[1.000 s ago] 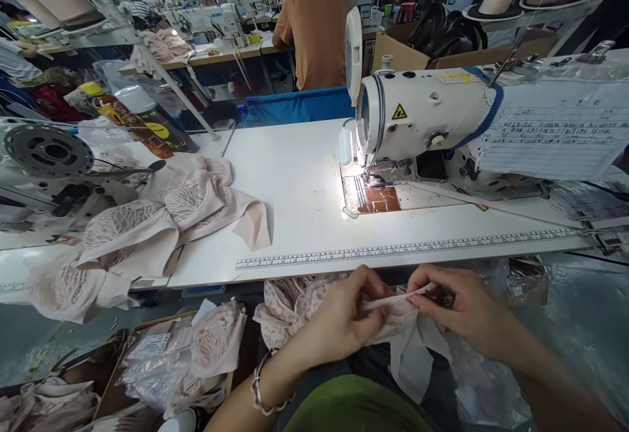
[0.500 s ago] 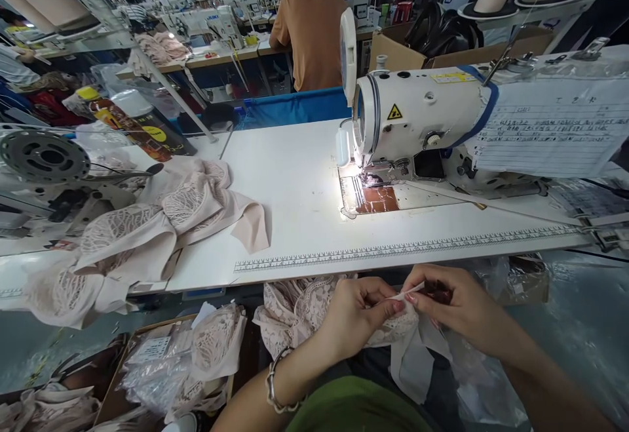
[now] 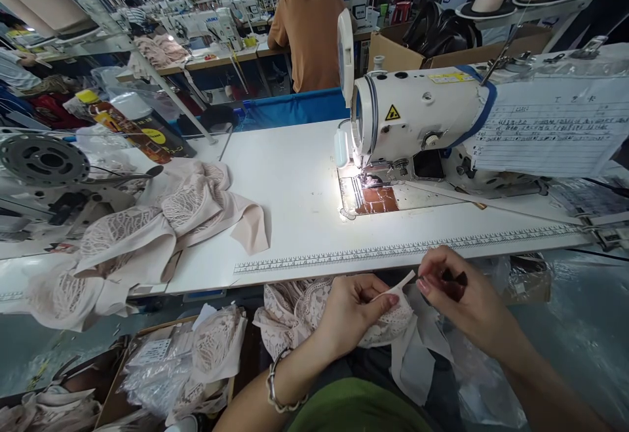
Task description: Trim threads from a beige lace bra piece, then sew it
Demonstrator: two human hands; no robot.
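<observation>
The left hand (image 3: pixel 354 311) is pinching a narrow white strap (image 3: pixel 393 288) between thumb and forefinger while also pressing down a lace garment piece (image 3: pixel 299 307) bunched in the lap, just below the near edge of the white table (image 3: pixel 295 189). The strap is running from that pinch up toward two o'clock, its long axis slanting on that line, and its free end is stopping just short of the right hand (image 3: pixel 457 288). The right hand is sitting at three o'clock from the left, fingers curled around something small and dark that I cannot make out; whether its fingertips are touching the strap end I cannot tell. The left hand is the one gripping the strap. The lace is beige, openwork and limp, with smooth pale fabric panels hanging below it. At twelve o'clock, well apart, the sewing machine (image 3: pixel 417 117) is standing white and hard-shelled, its lamp lighting the needle plate. At ten o'clock a heap of similar lace pieces (image 3: pixel 162 222) is lying on the table.
</observation>
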